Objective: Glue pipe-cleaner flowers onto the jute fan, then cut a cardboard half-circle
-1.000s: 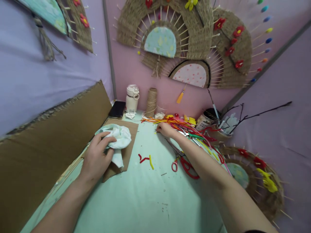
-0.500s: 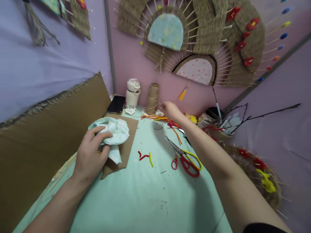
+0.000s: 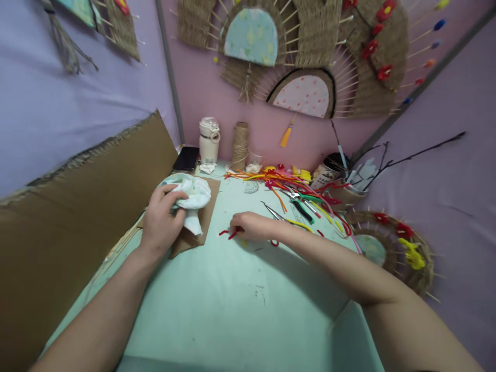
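My left hand (image 3: pixel 161 221) is closed on a crumpled pale cloth (image 3: pixel 190 195) that lies on a brown cardboard piece (image 3: pixel 204 214) left of centre on the mint table (image 3: pixel 232 310). My right hand (image 3: pixel 251 227) lies low on the table, its fingers curled down onto short red pipe cleaner bits (image 3: pixel 228 234); a short yellow bit sits just under it. Whether those fingers grip a bit is hidden. The scissors' red handle (image 3: pixel 274 242) peeks out beside my right wrist.
A pile of coloured pipe cleaners (image 3: pixel 294 188) and pliers (image 3: pixel 302 204) lies at the back right. A white bottle (image 3: pixel 209 140), twine spool (image 3: pixel 240 145) and phone (image 3: pixel 186 158) stand by the pink wall. A large cardboard sheet (image 3: pixel 77 206) leans at left; a woven fan (image 3: pixel 391 245) lies at right.
My right hand came back from the far pipe cleaner pile near the wall and dropped onto the short red bits mid-table. My left hand kept hold of the cloth.
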`<state>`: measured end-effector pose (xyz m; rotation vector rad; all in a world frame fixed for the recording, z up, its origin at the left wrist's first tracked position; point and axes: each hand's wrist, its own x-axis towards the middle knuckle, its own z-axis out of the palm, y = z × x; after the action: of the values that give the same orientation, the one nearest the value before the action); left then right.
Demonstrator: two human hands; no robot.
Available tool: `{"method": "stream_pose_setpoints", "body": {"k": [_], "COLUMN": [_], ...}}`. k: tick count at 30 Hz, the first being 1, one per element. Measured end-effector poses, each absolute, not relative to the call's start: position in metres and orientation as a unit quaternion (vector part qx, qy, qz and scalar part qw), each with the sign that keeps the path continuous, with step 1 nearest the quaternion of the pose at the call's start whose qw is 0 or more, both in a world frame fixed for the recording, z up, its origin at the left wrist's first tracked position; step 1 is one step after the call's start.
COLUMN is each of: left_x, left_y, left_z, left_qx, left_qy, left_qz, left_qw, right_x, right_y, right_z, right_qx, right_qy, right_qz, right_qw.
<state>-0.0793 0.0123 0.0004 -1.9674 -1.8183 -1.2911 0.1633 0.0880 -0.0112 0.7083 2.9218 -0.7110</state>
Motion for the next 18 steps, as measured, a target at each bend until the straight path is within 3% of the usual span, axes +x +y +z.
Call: {"method": "stream_pose_setpoints", "body": {"k": [8,13,18], "left_x": [-0.037,-0.015,-0.005], "left_y": [0.053,0.103,0.126], "left_z": [0.027,0.016,-0.004], "left_qx": [-0.694,-0.748,-0.78], "left_qy": [-0.578,-0.546,-0.53], "left_qz": [-0.428,-0.378,-0.331], "left_qw": [0.041,-0.016,-0.045], "right_x": [0.164,0.149,0.179], "right_y": [0.09,0.077,0.05], "right_z": [0.005,-0.003,-0.004], "right_qx": [0.292,0.224,0.264], "right_qy": [0.934,0.957,0.943], "right_qz": [-0.193,-0.184,-0.178], "right_qw": [-0.071,0.016,0.091]}}
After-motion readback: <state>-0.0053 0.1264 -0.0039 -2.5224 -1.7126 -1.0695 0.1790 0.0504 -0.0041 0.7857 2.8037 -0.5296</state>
